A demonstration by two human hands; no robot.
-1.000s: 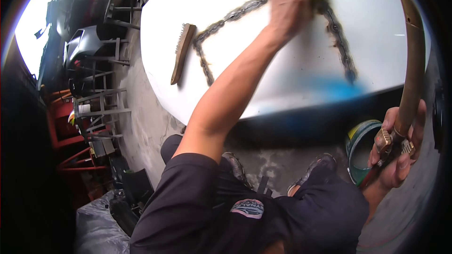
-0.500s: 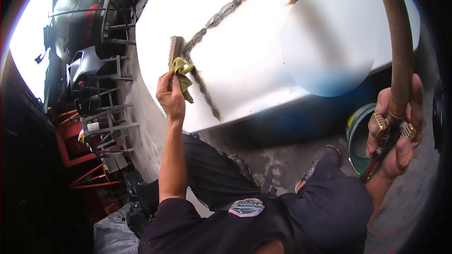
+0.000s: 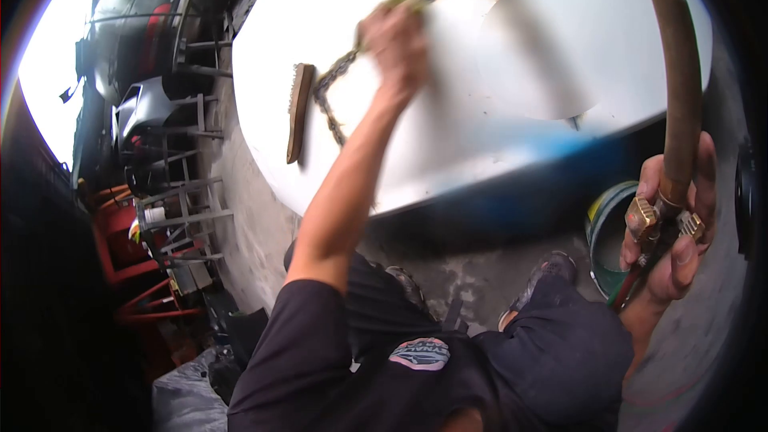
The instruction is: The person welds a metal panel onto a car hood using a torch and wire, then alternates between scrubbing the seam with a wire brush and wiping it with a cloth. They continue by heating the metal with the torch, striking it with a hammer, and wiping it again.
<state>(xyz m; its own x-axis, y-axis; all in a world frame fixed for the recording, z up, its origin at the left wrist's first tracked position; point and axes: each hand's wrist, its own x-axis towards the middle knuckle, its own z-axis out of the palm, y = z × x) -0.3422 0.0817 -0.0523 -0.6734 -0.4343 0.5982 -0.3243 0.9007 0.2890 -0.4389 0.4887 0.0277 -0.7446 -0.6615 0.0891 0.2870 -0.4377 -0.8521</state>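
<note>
Outdoors on a concrete floor (image 3: 480, 280), a large white metal panel (image 3: 448, 128) is lying in front of the crouching person, with a dark, scorched weld seam (image 3: 336, 80) running across it. The left hand (image 3: 394, 44) is reaching out over the panel and pressing down on the seam, fingers curled; a bit of yellow-green cloth (image 3: 400, 2) is peeking out just beyond the knuckles, though blur is making it hard to tell how much of it the hand is gripping. Just to the left of that hand, a wooden wire brush (image 3: 298, 112) is lying on the panel beside the seam. The right hand (image 3: 672, 224) is closing tightly around the brass valves of a torch (image 3: 676, 88), whose copper-coloured tube is rising upward from the fist. Just beside that hand, lower down, a green bucket (image 3: 606, 244) is standing on the floor. Far off to the left, metal racks (image 3: 172, 216) are standing.
</note>
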